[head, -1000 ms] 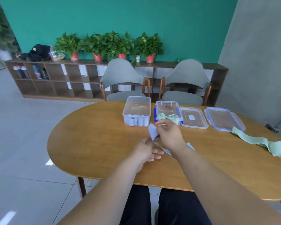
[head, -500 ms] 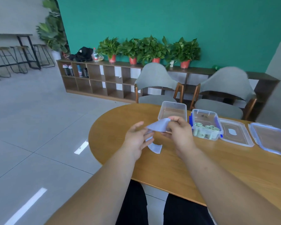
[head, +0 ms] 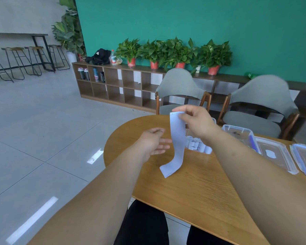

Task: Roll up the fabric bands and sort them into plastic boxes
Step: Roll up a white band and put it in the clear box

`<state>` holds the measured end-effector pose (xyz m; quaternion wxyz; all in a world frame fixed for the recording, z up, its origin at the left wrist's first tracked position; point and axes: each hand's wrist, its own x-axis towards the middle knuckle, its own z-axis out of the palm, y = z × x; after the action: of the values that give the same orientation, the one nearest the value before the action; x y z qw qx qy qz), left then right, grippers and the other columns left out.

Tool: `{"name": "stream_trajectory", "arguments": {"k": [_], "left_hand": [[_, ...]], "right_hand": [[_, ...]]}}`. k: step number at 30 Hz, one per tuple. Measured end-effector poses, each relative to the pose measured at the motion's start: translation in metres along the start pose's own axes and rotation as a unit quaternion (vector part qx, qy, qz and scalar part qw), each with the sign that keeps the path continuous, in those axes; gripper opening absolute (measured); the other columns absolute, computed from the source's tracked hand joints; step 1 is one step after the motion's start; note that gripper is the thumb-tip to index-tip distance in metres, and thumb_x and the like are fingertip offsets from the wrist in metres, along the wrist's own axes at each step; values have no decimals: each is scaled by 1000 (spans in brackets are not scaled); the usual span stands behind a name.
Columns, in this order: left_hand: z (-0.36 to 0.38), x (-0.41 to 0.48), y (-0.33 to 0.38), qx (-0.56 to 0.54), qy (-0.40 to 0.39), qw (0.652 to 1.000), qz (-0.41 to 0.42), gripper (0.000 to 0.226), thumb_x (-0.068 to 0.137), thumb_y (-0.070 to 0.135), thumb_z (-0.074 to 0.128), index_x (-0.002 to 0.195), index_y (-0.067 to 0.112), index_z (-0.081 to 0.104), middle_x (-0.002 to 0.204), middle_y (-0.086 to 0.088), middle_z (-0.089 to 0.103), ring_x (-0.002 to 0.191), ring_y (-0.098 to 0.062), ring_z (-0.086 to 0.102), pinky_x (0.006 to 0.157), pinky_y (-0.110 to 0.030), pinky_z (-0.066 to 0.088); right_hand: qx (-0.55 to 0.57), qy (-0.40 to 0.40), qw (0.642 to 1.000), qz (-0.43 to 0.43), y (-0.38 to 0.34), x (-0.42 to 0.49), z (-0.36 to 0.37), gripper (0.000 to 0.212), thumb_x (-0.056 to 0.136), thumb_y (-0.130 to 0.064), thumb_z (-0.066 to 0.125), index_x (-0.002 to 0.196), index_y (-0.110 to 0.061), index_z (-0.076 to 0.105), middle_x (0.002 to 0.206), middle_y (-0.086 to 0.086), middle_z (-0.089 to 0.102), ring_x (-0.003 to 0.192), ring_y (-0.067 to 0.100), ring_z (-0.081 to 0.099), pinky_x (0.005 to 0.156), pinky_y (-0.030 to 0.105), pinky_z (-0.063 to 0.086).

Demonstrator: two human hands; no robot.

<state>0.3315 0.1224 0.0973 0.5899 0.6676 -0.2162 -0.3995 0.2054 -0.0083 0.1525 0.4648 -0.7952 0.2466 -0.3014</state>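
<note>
Right hand (head: 196, 124) pinches top end of pale fabric band (head: 177, 138); it hangs, lower end curled on table (head: 193, 191). Left hand (head: 154, 143) spread, just beside it, holding nothing. Right wrist partly hides box (head: 214, 120) of white rolls (head: 198, 146); their marks unreadable.

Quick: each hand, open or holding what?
Left hand: open, holding nothing.
Right hand: pinches the top end of the pale band.

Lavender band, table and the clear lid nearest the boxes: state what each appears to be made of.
Lavender band: probably soft matte fabric. It hangs limp and curves from the right hand's pinch.
Table: wood or wood veneer with a satin finish. The grain shows, but not which of the two it is.
Clear lid: glossy transparent plastic. The tabletop shows through it.
</note>
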Motion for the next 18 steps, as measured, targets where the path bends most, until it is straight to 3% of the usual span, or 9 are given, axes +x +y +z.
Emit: {"name": "stream_trajectory", "arguments": {"k": [3, 5, 9, 11, 14, 18], "left_hand": [[-1, 4, 12, -7, -47, 999, -11, 30, 111, 43, 44, 129, 25, 61, 103, -8, 81, 95, -27, 79, 98, -46, 60], [0, 10, 19, -30, -55, 998, -9, 32, 111, 44, 46, 129, 22, 62, 106, -9, 80, 97, -28, 79, 100, -48, 59], [3, 26, 34, -108, -62, 992, 33, 36, 110, 35, 51, 140, 15, 55, 119, -9, 77, 101, -29, 78, 99, -48, 59], [5, 31, 43, -140, -55, 986, 70, 35, 111, 31, 51, 139, 12, 55, 125, -6, 74, 104, -29, 77, 103, -48, 57], [6, 33, 47, -171, -24, 979, 108, 29, 112, 26, 48, 132, 12, 63, 124, -3, 74, 104, -27, 77, 103, -45, 57], [13, 32, -3, -111, 51, 992, 30, 22, 110, 24, 52, 125, 16, 65, 121, -2, 75, 95, -23, 79, 96, -43, 61]], "right_hand": [[-4, -7, 999, -40, -4, 10, -1, 26, 102, -11, 61, 105, -31, 78, 108, -2, 77, 105, 23, 71, 96, 49, 58], [7, -7, 998, -66, -5, 15, -3, 22, 102, -11, 63, 109, -25, 78, 107, -2, 78, 104, 17, 71, 97, 39, 58], [27, 0, 993, -113, -11, 22, -8, 19, 101, -6, 63, 110, -13, 78, 101, -1, 77, 89, 0, 67, 81, 13, 49], [44, 10, 991, -124, -15, 26, -13, 18, 100, -4, 63, 107, -10, 78, 102, 2, 78, 91, 3, 67, 81, 13, 49], [68, 24, 991, -115, -13, 27, -17, 22, 96, 1, 60, 97, -11, 79, 91, -6, 76, 86, 3, 64, 78, 15, 49], [14, -17, 998, -54, 34, -5, 2, 26, 92, 2, 60, 87, -15, 78, 87, 0, 75, 83, 7, 64, 83, 27, 48]]}}
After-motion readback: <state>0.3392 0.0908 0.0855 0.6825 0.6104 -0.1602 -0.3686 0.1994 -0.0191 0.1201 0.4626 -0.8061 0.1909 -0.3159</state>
